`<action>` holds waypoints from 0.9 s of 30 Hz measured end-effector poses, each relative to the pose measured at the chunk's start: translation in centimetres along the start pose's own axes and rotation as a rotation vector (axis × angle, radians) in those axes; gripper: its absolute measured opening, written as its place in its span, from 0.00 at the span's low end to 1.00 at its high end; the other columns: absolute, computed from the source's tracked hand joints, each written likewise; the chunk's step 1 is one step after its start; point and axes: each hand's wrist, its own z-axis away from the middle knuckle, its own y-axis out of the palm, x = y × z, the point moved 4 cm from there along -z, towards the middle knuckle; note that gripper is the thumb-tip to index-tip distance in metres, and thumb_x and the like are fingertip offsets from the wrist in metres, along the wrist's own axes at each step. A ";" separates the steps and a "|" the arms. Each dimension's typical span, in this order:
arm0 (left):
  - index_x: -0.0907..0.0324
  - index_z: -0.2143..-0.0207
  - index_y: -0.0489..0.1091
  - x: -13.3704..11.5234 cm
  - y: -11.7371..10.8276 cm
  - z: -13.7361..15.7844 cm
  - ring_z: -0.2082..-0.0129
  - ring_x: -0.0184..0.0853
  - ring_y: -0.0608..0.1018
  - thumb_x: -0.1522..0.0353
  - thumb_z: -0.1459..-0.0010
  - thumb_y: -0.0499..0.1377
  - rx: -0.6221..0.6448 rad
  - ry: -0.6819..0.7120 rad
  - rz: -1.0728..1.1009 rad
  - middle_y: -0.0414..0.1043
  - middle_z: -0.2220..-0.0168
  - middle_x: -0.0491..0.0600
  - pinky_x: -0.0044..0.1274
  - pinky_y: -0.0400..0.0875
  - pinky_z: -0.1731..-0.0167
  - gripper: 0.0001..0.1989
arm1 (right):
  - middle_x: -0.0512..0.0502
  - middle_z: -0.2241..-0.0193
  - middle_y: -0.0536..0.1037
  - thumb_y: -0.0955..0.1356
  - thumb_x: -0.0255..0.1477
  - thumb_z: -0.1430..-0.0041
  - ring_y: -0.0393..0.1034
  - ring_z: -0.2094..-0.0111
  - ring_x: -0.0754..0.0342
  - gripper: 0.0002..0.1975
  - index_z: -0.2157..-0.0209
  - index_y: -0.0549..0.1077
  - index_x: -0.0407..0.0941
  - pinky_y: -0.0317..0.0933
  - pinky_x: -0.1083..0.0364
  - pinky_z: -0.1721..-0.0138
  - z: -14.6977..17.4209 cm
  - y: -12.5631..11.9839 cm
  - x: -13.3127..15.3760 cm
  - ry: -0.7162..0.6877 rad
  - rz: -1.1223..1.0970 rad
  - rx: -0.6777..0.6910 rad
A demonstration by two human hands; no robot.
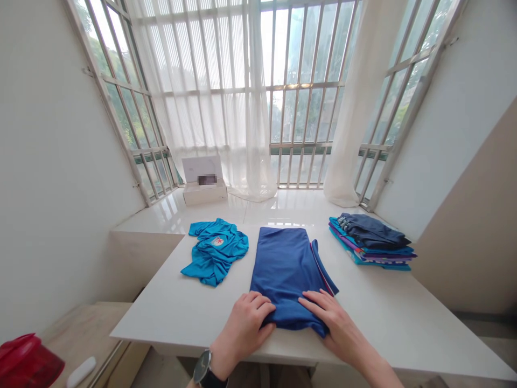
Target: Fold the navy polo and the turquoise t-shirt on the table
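A dark blue T-shirt [285, 264] lies folded lengthwise on the white table in front of me. What looks like a sleeve with pale and red trim sticks out along its right side. At the near left corner, my left hand [251, 322] grips the cloth, fingers on top and thumb at the edge. Across from it, my right hand [329, 322] has hold of the near right corner, its fingers over the fabric. To the left, a crumpled bright blue T-shirt [220, 250] with a red and white emblem lies loose.
A stack of folded clothes [371, 242] sits at the table's right side. Toward the window stands a white box [205, 191] with a raised lid. Sheer curtains [210, 97] hang before barred windows. A red object [30, 361] is low at the left, below the white table [169, 318].
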 end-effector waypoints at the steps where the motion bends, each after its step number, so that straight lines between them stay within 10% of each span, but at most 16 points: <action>1: 0.54 0.57 0.73 0.0 0.0 0.0 0.56 0.39 0.75 0.73 0.44 0.64 -0.006 -0.005 0.004 0.77 0.58 0.47 0.31 0.71 0.55 0.12 | 0.44 0.42 0.72 0.60 0.13 0.62 0.67 0.41 0.46 0.45 0.40 0.68 0.54 0.58 0.37 0.39 0.0 -0.1 0.0 0.003 0.000 -0.005; 15: 0.56 0.62 0.68 -0.9 0.1 -1.8 0.65 0.37 0.73 0.82 0.41 0.55 0.165 -0.023 -0.310 0.72 0.64 0.47 0.26 0.67 0.67 0.12 | 0.43 0.42 0.72 0.62 0.14 0.61 0.67 0.41 0.45 0.43 0.41 0.69 0.53 0.58 0.36 0.39 0.0 0.0 -0.1 0.000 -0.006 0.014; 27: 0.56 0.64 0.69 1.6 -0.5 0.1 0.65 0.36 0.75 0.79 0.42 0.61 0.061 -0.138 -0.269 0.74 0.65 0.45 0.24 0.65 0.68 0.09 | 0.43 0.43 0.74 0.63 0.15 0.58 0.69 0.43 0.45 0.39 0.43 0.71 0.54 0.60 0.38 0.40 0.0 -0.7 0.1 0.012 -0.049 -0.026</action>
